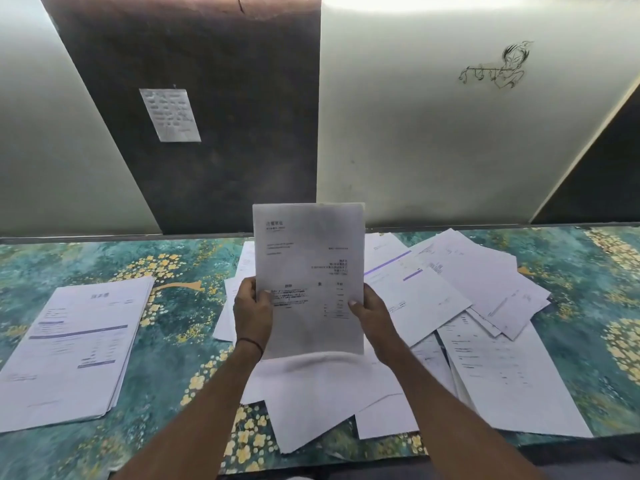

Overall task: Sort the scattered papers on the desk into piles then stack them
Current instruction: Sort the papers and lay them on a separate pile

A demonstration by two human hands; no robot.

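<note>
Left hand [252,313] and right hand [372,317] each pinch the printed sheet [308,258] above the scattered papers [433,292]; misread, it may wrongly join the sorted pile [76,341] left of them

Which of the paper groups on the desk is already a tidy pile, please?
The stack on the left, topped by a sheet with purple bars: its edges line up, while the papers at centre and right lie scattered, overlapping at angles.

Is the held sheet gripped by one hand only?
No, the left hand and right hand both pinch the sheet at its sides.
</note>
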